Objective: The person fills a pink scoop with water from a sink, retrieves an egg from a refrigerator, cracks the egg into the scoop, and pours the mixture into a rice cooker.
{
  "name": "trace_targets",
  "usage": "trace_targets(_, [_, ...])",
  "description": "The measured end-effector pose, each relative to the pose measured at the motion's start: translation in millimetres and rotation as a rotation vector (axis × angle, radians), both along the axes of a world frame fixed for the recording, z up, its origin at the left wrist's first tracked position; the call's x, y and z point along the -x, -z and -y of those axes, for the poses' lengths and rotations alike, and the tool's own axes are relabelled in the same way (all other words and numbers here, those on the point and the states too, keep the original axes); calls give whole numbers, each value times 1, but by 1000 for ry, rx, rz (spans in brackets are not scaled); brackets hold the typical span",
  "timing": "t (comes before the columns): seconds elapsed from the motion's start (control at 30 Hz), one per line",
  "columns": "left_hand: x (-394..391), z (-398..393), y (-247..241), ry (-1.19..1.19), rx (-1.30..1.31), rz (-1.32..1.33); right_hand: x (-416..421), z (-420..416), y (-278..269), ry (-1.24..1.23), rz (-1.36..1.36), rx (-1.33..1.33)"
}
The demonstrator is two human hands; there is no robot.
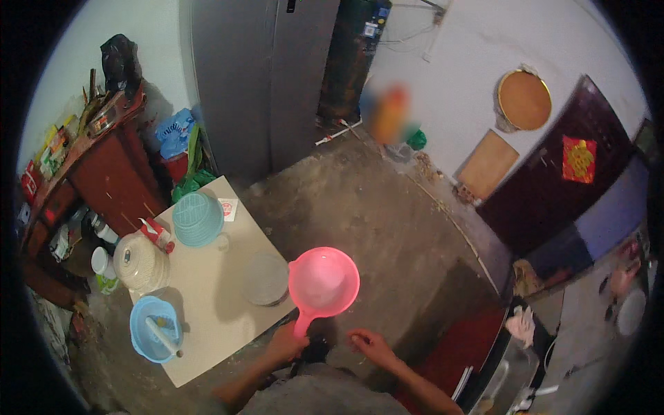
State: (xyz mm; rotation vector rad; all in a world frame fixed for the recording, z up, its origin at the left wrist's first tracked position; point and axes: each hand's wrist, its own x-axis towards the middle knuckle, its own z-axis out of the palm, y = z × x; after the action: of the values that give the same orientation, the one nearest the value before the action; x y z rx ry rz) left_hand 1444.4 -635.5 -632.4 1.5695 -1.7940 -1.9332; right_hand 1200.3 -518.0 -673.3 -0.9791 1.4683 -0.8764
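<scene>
My left hand [286, 343] grips the handle of a pink plastic water ladle [348, 280], its bowl facing up beyond the hand. Something pale lies in the bowl; I cannot tell whether it is water or flour. To the right, apart from the ladle, my right hand [372, 346] hangs with loosely curled fingers and nothing visible in it. A round greyish lid or pan [266, 279] rests at the right edge of the cream table [218, 332], just left of the ladle's bowl.
The table also bears a teal basket [198, 220], a covered cream container [140, 262], a red-white carton [155, 234] and a blue basin [137, 332] holding a white rod-like thing. A sink [511, 381] lies right. Behind stand a grey refrigerator [244, 93] and a cluttered red-brown cabinet [111, 174].
</scene>
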Motion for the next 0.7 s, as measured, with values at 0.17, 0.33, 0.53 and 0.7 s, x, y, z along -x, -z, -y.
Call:
trace_targets(0.17, [57,74,-7,-241,-12,-85,70,103,10,-4,41,-32])
trace_targets(0.33, [111,147,-10,-369,56,29,128,212,-5,-271,-104,-92])
trace_targets(0.53, [168,221,31,-768,3,-90,200,373,-18,-407,-82,-8])
trace_targets(0.7, [196,274,-4,-965,-61,-113,214,524,-38,-528,-101,99])
